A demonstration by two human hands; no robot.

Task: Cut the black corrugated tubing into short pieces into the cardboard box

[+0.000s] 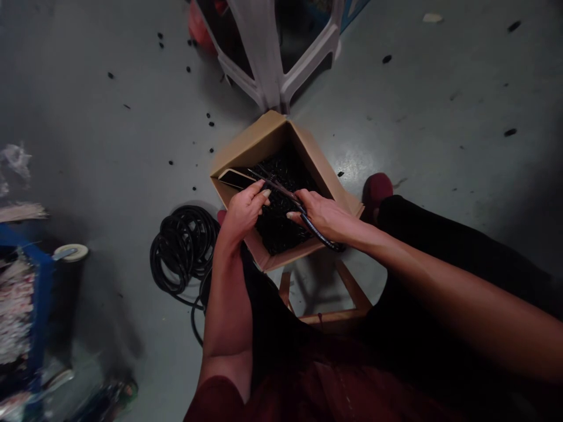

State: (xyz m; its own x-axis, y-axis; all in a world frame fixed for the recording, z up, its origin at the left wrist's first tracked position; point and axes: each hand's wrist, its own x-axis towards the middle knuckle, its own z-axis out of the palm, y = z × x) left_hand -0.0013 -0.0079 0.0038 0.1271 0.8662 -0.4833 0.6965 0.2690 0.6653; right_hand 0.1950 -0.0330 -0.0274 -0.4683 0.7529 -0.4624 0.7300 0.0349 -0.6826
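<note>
An open cardboard box (323,170) stands between my feet, with many small black pieces (284,220) inside. Over it, my right hand (319,212) is closed on a dark, thin tool (323,235), perhaps scissors, whose long narrow part points up and left over the box. My left hand (249,206) is at the box's left side, thumb and fingers pinched together near the tool's tip; what it holds, if anything, is too small to make out. A dark flat piece with a pale edge (236,178) leans inside the box's left corner.
Coiled black tubing (185,246) lies on the floor left of my left arm. A pale plastic stool (264,53) stands beyond the box. Wooden legs (352,287) show below it. At the far left is a blue crate (43,305). Small black bits dot the floor.
</note>
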